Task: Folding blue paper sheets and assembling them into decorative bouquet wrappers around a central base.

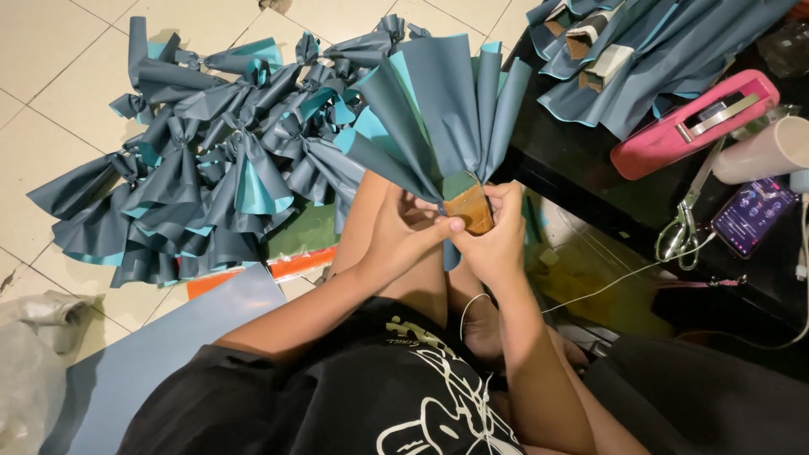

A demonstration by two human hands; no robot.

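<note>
Both my hands pinch the gathered base of a fanned, pleated sheet of dark teal paper with a lighter turquoise underside. A strip of brown tape wraps that base. My left hand holds the base from the left, its thumb pressing on the tape. From the right, my right hand grips the same base with its fingers curled around it. The fan spreads upward above my knees.
A heap of finished pleated teal fans lies on the tiled floor at left. A black table at right carries more folded fans, a pink tape dispenser, scissors, a phone and a white roll. A flat blue-grey sheet lies lower left.
</note>
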